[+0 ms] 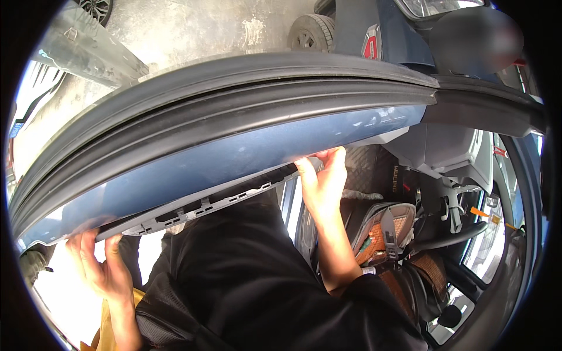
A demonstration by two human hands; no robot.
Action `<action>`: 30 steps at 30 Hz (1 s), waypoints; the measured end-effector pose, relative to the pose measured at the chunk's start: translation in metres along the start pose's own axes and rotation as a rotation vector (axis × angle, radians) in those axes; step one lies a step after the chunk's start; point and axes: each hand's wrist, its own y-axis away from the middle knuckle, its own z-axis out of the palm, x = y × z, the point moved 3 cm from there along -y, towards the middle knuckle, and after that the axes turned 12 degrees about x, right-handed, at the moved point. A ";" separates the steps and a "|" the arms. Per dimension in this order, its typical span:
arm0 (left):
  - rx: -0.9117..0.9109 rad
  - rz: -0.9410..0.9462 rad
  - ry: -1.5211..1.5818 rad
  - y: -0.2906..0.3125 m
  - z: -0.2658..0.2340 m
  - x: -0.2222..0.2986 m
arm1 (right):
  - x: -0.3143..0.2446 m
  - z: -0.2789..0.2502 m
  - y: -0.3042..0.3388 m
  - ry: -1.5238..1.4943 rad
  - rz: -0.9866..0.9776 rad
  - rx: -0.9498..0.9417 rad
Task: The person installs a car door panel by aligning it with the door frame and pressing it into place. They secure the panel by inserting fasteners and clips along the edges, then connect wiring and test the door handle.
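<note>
A long blue painted body panel (234, 140) of a car curves across the view in front of me, with black rubber seals (222, 105) along its far side. Under its near edge runs a dark grey plastic trim strip (205, 209) with clips and slots along it. My left hand (102, 263) is closed at the strip's left end, fingertips tucked up under the panel edge and thumb on the near side. My right hand (321, 181) pinches near the strip's right end, its fingertips partly hidden at the panel edge.
On the right lies the car's interior, with a dark floor mat (383, 169), an open bag (383, 234) and a grey plastic trim part (445, 146). Beyond the panel are a concrete floor (193, 29), a loose wheel (310, 32) and a grey column (88, 47).
</note>
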 end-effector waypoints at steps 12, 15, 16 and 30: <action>0.033 -0.051 0.013 0.000 0.003 0.006 | -0.003 -0.005 -0.003 0.139 0.082 -0.047; 0.034 -0.068 -0.035 0.002 0.005 0.004 | -0.013 -0.007 -0.009 0.090 0.154 -0.109; 0.049 -0.053 -0.045 0.001 0.003 0.005 | -0.016 -0.004 -0.011 0.034 0.174 -0.126; 0.034 0.028 -0.039 0.002 -0.001 -0.003 | -0.019 -0.001 0.013 -1.086 0.701 -0.233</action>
